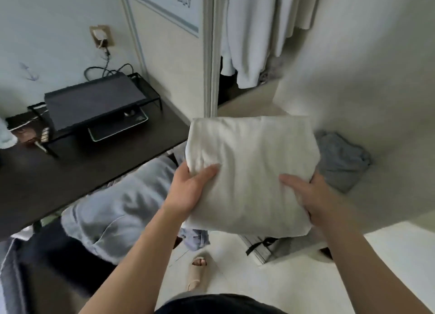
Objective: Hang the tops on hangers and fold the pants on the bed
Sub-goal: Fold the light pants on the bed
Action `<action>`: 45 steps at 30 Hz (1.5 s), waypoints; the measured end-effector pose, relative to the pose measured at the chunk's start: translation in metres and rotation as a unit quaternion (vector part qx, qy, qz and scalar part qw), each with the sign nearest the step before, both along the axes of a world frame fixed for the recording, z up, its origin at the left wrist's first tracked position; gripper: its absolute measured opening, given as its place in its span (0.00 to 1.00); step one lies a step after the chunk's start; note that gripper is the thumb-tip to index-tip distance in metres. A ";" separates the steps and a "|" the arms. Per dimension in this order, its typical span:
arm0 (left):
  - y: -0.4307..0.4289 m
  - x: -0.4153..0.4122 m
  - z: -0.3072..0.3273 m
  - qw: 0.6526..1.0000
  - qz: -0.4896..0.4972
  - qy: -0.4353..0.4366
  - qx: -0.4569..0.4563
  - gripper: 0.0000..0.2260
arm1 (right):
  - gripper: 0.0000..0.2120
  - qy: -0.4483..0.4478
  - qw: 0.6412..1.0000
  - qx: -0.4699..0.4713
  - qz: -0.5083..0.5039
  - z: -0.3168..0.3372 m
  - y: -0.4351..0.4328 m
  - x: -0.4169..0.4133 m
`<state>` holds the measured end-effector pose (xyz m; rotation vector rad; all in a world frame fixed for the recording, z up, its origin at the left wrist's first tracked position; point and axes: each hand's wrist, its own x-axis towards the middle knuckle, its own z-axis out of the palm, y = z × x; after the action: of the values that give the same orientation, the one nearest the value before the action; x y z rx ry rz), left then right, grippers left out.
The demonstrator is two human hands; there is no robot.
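Gripping the folded white garment [254,158], left hand [188,191] and right hand [314,196] hold it near the bed [367,83]

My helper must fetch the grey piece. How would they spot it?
Find the pale bed on the right. Just right of the folded white garment being held up lies the grey garment, loosely folded, the only grey item on that bed.
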<state>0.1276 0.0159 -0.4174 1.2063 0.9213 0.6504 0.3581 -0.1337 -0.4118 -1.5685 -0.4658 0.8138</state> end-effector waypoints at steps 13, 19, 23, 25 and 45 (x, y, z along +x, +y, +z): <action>0.117 0.207 -0.042 0.977 -0.196 0.072 -0.052 0.20 | 0.32 0.056 0.959 -0.036 -0.274 -0.028 0.020 0.086; 0.129 0.285 -0.068 0.975 -0.191 0.086 -0.071 0.15 | 0.17 0.053 0.932 -0.028 -0.356 -0.058 0.041 0.139; 0.141 0.339 -0.084 0.978 -0.178 0.102 -0.038 0.15 | 0.11 0.038 0.919 -0.029 -0.390 -0.080 0.067 0.191; 0.146 0.367 -0.092 0.977 -0.184 0.102 -0.029 0.17 | 0.09 0.029 0.912 -0.029 -0.409 -0.093 0.080 0.217; 0.114 0.659 -0.248 0.859 -0.398 0.278 0.160 0.29 | 0.33 -0.039 0.797 -0.297 -0.525 -0.218 0.056 0.437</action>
<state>0.7862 0.1301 -0.6656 1.9694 0.6797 -0.2549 0.7950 -0.0781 -0.6296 -2.0714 0.6805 -0.0144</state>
